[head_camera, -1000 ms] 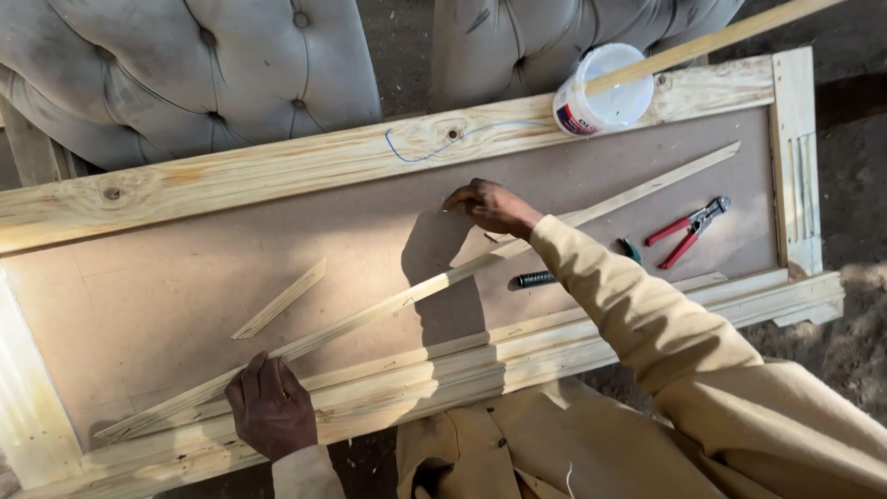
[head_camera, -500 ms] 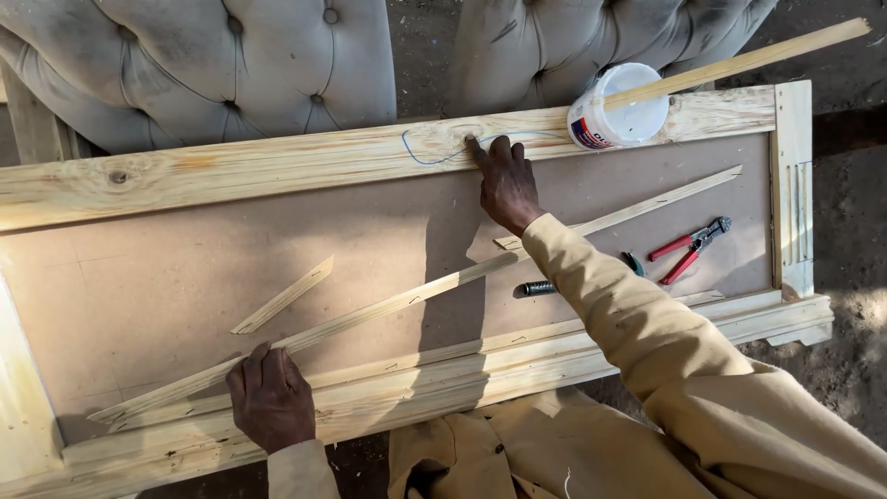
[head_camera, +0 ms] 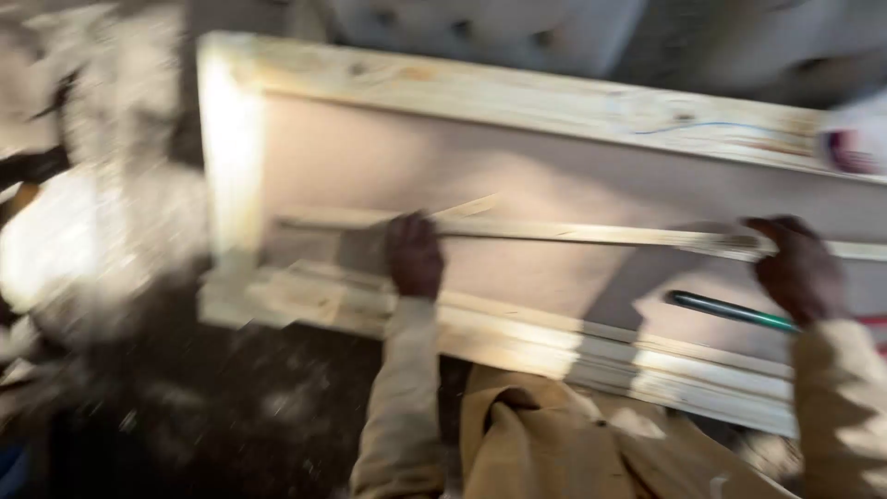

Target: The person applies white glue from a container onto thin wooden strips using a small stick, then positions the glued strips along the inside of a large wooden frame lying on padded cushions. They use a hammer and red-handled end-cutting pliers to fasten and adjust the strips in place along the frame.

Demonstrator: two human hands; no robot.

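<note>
While the view is blurry, a big wooden frame panel (head_camera: 517,166) lies under both hands. Across it runs a long thin wood strip (head_camera: 591,234). Left hand (head_camera: 414,254) and right hand (head_camera: 796,268) curl closed on it. Just below the right hand lies a green-handled tool (head_camera: 725,310).

Panel (head_camera: 517,176): lies flat before me, with a raised wooden frame (head_camera: 480,92) round it.
Long strip (head_camera: 573,234): lies across the panel from left to right.
My left grip (head_camera: 414,254): on the strip near its left end.
My right grip (head_camera: 799,268): on the strip far to the right.
Short strip (head_camera: 467,207): just behind my left grip, on the panel.
Tool handle (head_camera: 730,310): on the panel, nearer me than the long strip, beside my right grip.
Moulded rail (head_camera: 517,337): the frame's near edge, between the panel and my lap.
Tufted cushion (head_camera: 480,28): behind the frame's far edge.
</note>
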